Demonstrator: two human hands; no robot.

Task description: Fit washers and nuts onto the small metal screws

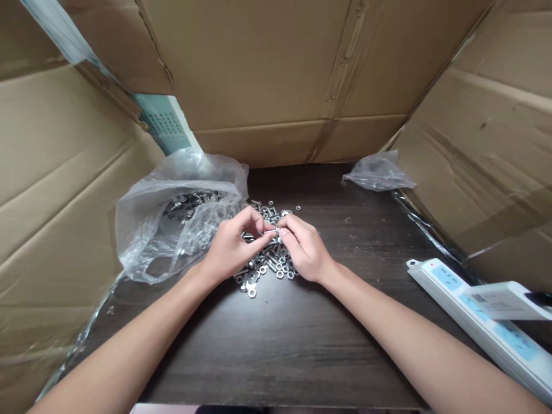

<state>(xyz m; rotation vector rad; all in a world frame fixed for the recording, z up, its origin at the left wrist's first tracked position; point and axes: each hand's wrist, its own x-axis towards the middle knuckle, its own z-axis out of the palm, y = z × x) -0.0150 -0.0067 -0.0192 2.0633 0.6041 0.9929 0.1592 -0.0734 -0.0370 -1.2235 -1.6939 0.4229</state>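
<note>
My left hand (pixel 233 244) is closed in a pinch, thumb and forefinger on a small silver bolt (pixel 270 232). At the bolt's right end, the thumb and forefinger of my right hand (pixel 307 248) are pinched together too. Whether a nut or the bolt's head sits between those right fingertips I cannot tell. Both hands hover just above a loose pile of metal bolts, nuts and washers (pixel 280 268), partly hidden behind the fingers. One washer (pixel 252 293) lies at the pile's near edge.
A clear plastic bag (pixel 142 201) holding more metal hardware stands left of the pile. Another crumpled bag (pixel 379 172) lies at the back right. A white power strip (pixel 457 299) with a plugged-in adapter (pixel 504 299) runs along the right. Cardboard walls (pixel 267 63) enclose the dark table (pixel 276 356).
</note>
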